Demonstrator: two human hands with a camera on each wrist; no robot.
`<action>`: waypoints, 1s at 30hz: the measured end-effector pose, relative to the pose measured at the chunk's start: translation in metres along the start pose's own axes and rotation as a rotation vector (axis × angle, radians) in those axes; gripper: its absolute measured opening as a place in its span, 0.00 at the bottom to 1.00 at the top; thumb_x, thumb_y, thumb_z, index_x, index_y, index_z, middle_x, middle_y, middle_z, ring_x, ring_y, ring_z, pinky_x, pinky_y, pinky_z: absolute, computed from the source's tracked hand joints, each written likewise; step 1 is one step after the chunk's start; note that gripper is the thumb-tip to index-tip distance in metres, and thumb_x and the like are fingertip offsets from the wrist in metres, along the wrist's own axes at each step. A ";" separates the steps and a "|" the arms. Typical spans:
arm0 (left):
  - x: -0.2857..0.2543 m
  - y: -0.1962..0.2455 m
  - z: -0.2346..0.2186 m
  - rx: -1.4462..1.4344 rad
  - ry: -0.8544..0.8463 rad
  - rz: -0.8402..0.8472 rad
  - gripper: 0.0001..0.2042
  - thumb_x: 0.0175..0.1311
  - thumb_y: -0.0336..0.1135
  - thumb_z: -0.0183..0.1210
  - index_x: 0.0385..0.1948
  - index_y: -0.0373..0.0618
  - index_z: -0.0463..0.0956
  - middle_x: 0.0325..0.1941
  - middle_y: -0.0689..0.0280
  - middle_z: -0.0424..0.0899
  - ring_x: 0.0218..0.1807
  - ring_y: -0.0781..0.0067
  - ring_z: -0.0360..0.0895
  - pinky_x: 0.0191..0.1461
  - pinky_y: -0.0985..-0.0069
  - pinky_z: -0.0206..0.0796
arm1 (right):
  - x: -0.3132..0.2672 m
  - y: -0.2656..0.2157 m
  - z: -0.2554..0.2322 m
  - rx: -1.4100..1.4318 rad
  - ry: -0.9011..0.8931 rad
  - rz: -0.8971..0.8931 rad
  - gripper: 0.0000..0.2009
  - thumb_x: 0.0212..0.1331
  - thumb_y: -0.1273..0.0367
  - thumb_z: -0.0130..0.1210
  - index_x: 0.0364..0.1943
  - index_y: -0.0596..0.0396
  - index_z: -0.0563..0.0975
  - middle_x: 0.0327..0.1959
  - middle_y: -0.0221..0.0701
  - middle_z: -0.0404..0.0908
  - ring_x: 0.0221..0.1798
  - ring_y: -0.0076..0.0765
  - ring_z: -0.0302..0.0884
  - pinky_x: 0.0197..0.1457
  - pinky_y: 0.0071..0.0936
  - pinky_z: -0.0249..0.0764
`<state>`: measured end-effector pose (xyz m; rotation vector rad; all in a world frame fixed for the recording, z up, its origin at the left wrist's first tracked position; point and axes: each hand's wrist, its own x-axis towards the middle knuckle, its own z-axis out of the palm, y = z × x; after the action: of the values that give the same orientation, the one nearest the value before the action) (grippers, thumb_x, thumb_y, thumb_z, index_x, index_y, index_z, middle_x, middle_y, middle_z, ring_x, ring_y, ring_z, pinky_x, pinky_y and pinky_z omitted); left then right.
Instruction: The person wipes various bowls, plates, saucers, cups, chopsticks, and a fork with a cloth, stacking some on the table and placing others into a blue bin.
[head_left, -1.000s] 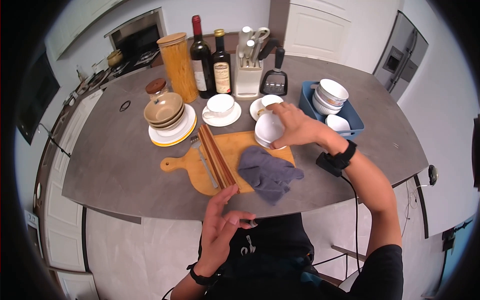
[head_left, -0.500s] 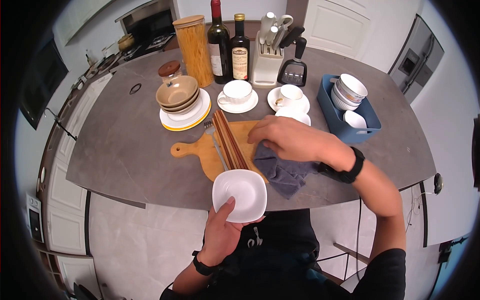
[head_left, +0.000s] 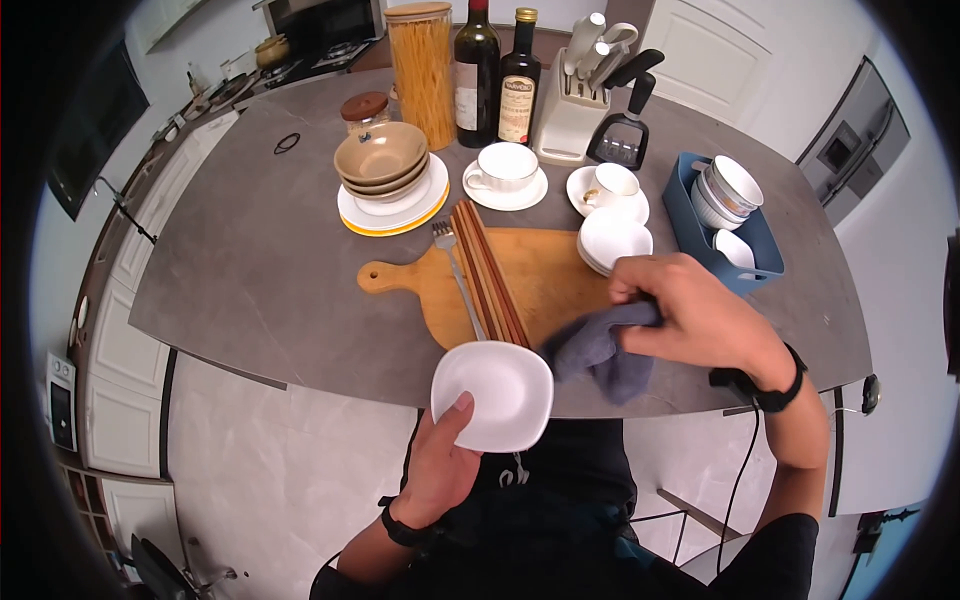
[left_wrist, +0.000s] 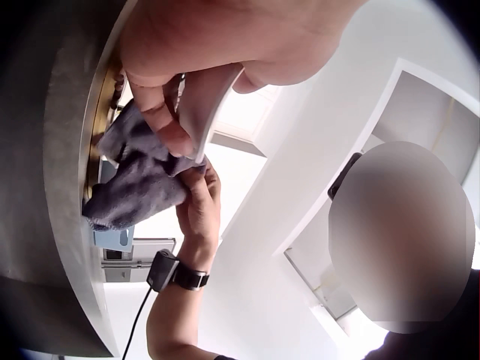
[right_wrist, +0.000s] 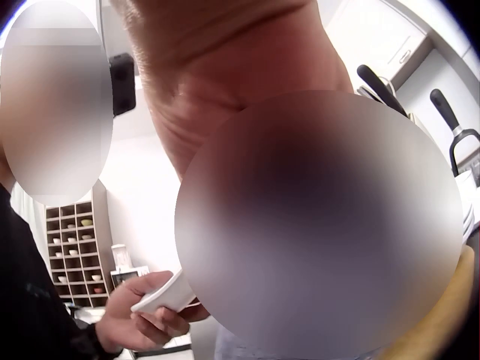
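My left hand point(head_left: 440, 470) holds a white, rounded-square bowl point(head_left: 505, 400) at the table's front edge, its thumb over the inside and fingers underneath. The left wrist view shows those fingers against the bowl's outer side point(left_wrist: 206, 105). My right hand point(head_left: 700, 315) grips a bunched grey cloth point(head_left: 605, 350), which hangs close beside the bowl. In the right wrist view a blurred patch hides most of the cloth. Behind it lies a wooden cutting board point(head_left: 550, 265) bearing chopsticks point(head_left: 488, 270) and a fork point(head_left: 460, 275). Stacked white bowls point(head_left: 615, 240) sit at the board's right end.
Brown bowls on plates point(head_left: 385, 165) stand at the left. Two cups on saucers point(head_left: 505, 165) sit farther back, before a pasta jar point(head_left: 420, 80), two bottles point(head_left: 518, 90) and a knife block point(head_left: 570, 115). A blue bin point(head_left: 700, 225) with bowls is at the right.
A white bowl has passed from the stack on the right into my left hand. My right hand has moved to the grey cloth, gripped it and raised it off the board.
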<state>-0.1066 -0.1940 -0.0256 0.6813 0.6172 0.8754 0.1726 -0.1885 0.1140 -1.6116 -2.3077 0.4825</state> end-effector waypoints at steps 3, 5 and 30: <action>0.009 0.004 0.013 -0.008 -0.352 0.077 0.28 0.76 0.43 0.51 0.71 0.35 0.61 0.78 0.53 0.60 0.75 0.63 0.65 0.75 0.65 0.59 | -0.026 -0.006 0.003 0.199 0.032 0.138 0.12 0.49 0.72 0.62 0.34 0.62 0.72 0.23 0.42 0.72 0.25 0.44 0.67 0.31 0.36 0.65; 0.012 0.005 0.022 0.127 -0.461 0.110 0.27 0.76 0.44 0.52 0.69 0.36 0.64 0.81 0.52 0.53 0.77 0.62 0.62 0.75 0.65 0.57 | -0.036 -0.012 0.004 0.264 -0.034 0.193 0.12 0.51 0.71 0.63 0.34 0.62 0.73 0.22 0.41 0.71 0.24 0.43 0.66 0.29 0.36 0.64; 0.021 -0.015 0.048 0.157 -0.433 -0.199 0.35 0.80 0.62 0.26 0.76 0.43 0.50 0.72 0.57 0.67 0.62 0.63 0.77 0.56 0.62 0.77 | -0.093 -0.037 0.135 0.210 0.769 0.045 0.22 0.49 0.79 0.68 0.51 0.67 0.75 0.59 0.51 0.80 0.66 0.54 0.77 0.70 0.47 0.69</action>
<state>-0.0543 -0.1961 -0.0105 0.9037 0.3565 0.4749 0.1171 -0.3027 0.0041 -1.4131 -1.5930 0.0724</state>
